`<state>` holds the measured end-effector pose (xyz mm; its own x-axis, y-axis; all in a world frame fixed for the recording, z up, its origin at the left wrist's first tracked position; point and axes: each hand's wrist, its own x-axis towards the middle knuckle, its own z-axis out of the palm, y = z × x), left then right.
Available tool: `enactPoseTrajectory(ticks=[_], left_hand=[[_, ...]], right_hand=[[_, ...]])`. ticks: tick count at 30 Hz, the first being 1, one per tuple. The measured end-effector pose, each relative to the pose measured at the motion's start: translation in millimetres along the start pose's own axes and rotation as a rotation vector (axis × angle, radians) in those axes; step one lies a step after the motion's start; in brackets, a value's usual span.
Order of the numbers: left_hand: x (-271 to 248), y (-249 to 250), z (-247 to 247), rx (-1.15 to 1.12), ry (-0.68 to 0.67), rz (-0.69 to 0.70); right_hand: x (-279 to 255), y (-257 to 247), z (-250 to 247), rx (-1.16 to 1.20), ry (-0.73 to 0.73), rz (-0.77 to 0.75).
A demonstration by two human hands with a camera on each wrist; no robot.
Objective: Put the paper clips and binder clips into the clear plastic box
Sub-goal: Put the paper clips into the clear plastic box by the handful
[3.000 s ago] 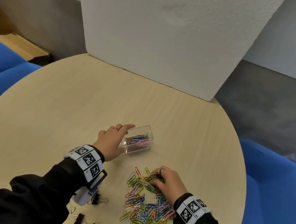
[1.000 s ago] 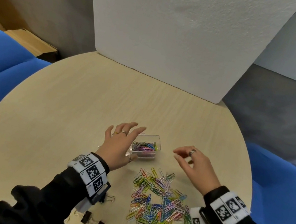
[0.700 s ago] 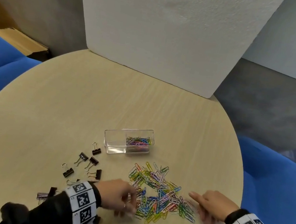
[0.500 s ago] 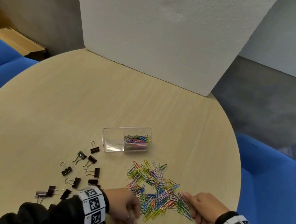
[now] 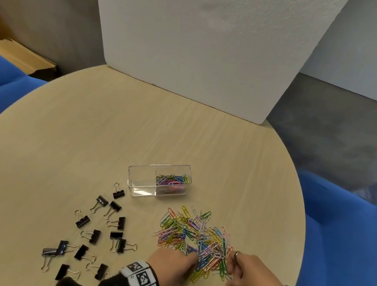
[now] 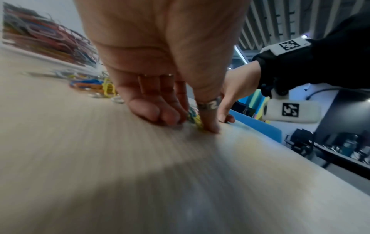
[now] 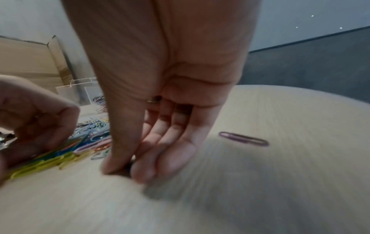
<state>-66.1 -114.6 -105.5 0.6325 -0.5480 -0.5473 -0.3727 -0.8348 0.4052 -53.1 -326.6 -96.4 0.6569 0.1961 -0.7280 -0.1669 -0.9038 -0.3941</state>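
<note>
The clear plastic box (image 5: 141, 186) stands mid-table with coloured paper clips in its right compartment (image 5: 171, 181); its left compartment is bare. A loose pile of coloured paper clips (image 5: 192, 235) lies in front of it. Several black binder clips (image 5: 94, 234) are scattered to the left. My left hand (image 5: 184, 263) sits at the pile's near-left edge, its curled fingers and thumb (image 6: 208, 126) pinching yellow clips against the table. My right hand (image 5: 232, 273) stands at the near-right edge, its nearly straight fingertips (image 7: 148, 172) and thumb touching the tabletop.
A single purple paper clip (image 7: 243, 140) lies apart, right of my right hand. A white foam board (image 5: 198, 45) stands at the back of the round wooden table (image 5: 84, 138). Blue seats (image 5: 353, 231) flank the table on both sides.
Both hands left the box, dropped to the pile's near edge and have now moved inward against it from either side. The pile is more bunched at the front.
</note>
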Motion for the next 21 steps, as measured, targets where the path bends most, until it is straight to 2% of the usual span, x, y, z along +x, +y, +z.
enactPoseTrajectory(ticks=[5,8,10,12,14,18,21], left_hand=[[15.0,-2.2,-11.3,-0.096,0.127,-0.053],[13.5,-10.1,-20.5,-0.166,0.274,-0.062],[11.0,-18.3,-25.4,-0.171,0.405,-0.107],[11.2,-27.1,-26.8,-0.180,0.453,-0.213],[14.4,-32.1,-25.9,-0.205,0.420,-0.284],[22.3,-30.4,-23.6,-0.310,0.332,-0.204],[20.7,-31.7,-30.2,-0.428,0.331,-0.133]], right_hand=[[18.5,-17.4,-1.6,0.164,0.165,-0.096],[22.8,-18.6,-6.0,0.133,0.422,-0.094],[21.7,-11.6,-5.6,0.115,0.518,-0.032],[22.0,-6.0,0.0,0.100,0.497,0.046],[23.3,-9.4,6.7,0.149,0.463,0.058],[25.9,-33.1,15.7,0.203,0.365,-0.038],[24.9,-38.2,13.9,0.208,0.399,-0.037]])
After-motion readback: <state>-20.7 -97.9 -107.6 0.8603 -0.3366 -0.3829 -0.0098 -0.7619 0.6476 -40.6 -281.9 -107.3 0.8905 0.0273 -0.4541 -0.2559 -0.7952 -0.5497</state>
